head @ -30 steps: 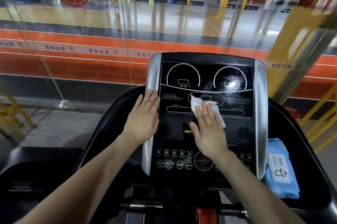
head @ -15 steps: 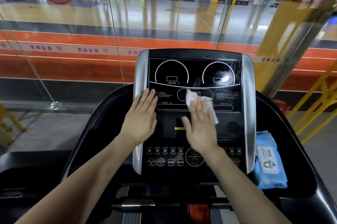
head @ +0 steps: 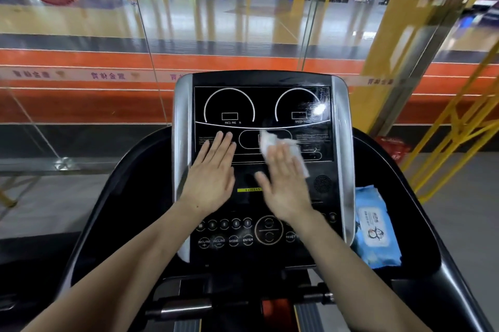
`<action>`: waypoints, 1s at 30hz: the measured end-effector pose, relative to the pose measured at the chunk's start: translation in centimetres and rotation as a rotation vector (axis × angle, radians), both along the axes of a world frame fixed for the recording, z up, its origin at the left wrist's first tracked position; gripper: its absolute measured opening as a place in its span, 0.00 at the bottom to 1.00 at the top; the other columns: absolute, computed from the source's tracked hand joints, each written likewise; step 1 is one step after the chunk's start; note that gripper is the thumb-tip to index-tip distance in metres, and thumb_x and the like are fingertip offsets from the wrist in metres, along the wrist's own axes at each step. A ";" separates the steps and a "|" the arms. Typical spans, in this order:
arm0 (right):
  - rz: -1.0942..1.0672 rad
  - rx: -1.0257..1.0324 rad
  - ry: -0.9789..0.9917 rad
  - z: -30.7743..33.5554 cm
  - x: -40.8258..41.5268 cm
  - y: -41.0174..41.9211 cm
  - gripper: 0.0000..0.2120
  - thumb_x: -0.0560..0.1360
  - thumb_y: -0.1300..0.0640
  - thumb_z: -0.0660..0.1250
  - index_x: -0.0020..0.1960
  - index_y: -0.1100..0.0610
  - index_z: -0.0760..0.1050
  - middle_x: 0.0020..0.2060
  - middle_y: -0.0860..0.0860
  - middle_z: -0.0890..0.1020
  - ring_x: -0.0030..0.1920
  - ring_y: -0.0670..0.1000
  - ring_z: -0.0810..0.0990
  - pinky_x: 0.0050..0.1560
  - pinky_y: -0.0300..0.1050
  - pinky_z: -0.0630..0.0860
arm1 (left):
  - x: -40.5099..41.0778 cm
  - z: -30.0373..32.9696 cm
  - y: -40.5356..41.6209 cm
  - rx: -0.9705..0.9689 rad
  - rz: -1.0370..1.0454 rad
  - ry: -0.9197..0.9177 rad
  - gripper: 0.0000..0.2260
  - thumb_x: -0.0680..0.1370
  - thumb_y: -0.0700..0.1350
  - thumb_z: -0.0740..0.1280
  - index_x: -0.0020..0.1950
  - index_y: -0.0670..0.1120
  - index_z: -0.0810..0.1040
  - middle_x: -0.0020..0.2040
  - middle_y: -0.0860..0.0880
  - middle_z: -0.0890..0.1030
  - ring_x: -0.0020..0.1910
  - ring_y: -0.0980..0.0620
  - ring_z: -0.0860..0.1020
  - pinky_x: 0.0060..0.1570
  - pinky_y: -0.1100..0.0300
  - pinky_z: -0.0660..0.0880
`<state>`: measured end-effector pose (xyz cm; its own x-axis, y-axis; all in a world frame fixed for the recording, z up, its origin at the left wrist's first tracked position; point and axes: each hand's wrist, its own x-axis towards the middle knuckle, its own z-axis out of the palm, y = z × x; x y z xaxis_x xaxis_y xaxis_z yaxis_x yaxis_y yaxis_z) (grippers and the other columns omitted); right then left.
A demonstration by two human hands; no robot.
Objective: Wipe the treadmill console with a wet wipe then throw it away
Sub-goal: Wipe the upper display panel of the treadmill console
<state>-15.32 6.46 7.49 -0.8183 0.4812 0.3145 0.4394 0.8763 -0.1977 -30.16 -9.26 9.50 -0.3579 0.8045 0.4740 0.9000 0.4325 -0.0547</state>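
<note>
wet wipe [head: 280, 146]: white, crumpled; pinned flat under R fingers against the console face, mid-panel, just R of centre. Upper edge pokes out past the fingertips, overlapping the R end of the oval outline; lower R corner sticks out beside the little finger.
right hand [head: 286, 185]: palm down, fingers extended and together, pressing the wipe onto the panel. Not a closed grip, flat press. Blurred, esp. at fingertips.
left hand [head: 212, 177]: palm down, fingers straight and slightly spread, lying flat on L part of panel, holds nothing. Fingertips reach the small text block below the INCLINE dial; heel of hand near the silver side trim.
hands, relation: side by side, apart, small gap between thumbs above a yellow label strip [head: 249, 190].
treadmill console [head: 259, 104]: black glossy face, silver trims L + R. Two arc dials on top (L marked INCLINE); bright glare and streaky sheen at upper R corner. Row of round buttons low down w/ INCLINE +/-, MODE, ENTER legible; large round control in centre of row.
wipes pack [head: 374, 234]: blue soft pack w/ white flap label, lying in the side tray just R of console, touching the R trim.
surroundings: glass wall ahead; beyond it orange band, shiny court floor. Yellow railing far R.
</note>
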 end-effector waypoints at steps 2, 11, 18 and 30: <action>0.111 0.037 -0.036 0.0 -0.7 -1.0 0.34 0.85 0.35 0.41 0.84 0.52 0.38 0.83 0.50 0.38 0.81 0.47 0.32 0.82 0.52 0.38 | 0.4 -0.2 0.6 -0.026 -0.016 0.000 0.29 0.84 0.51 0.48 0.83 0.41 0.58 0.85 0.44 0.54 0.85 0.47 0.48 0.82 0.45 0.52; -0.107 -0.022 0.023 0.2 4.8 6.1 0.38 0.84 0.33 0.43 0.84 0.56 0.37 0.83 0.53 0.37 0.81 0.49 0.32 0.82 0.52 0.39 | 2.3 0.2 3.3 -0.039 -0.064 -0.036 0.28 0.85 0.49 0.52 0.84 0.41 0.54 0.86 0.45 0.49 0.85 0.48 0.43 0.83 0.45 0.49; -0.048 -0.005 0.012 -0.3 4.4 5.8 0.41 0.84 0.32 0.43 0.83 0.58 0.36 0.83 0.55 0.37 0.82 0.51 0.33 0.83 0.54 0.42 | 3.3 0.8 4.9 -0.048 -0.057 -0.048 0.28 0.85 0.49 0.52 0.84 0.41 0.54 0.86 0.45 0.49 0.85 0.49 0.42 0.83 0.45 0.50; -0.038 -0.033 0.031 -0.2 5.3 6.7 0.41 0.84 0.33 0.44 0.83 0.59 0.38 0.83 0.56 0.38 0.82 0.53 0.34 0.83 0.57 0.46 | 3.9 1.9 8.3 -0.033 -0.035 -0.086 0.28 0.85 0.48 0.54 0.84 0.41 0.55 0.85 0.45 0.50 0.85 0.48 0.44 0.82 0.44 0.51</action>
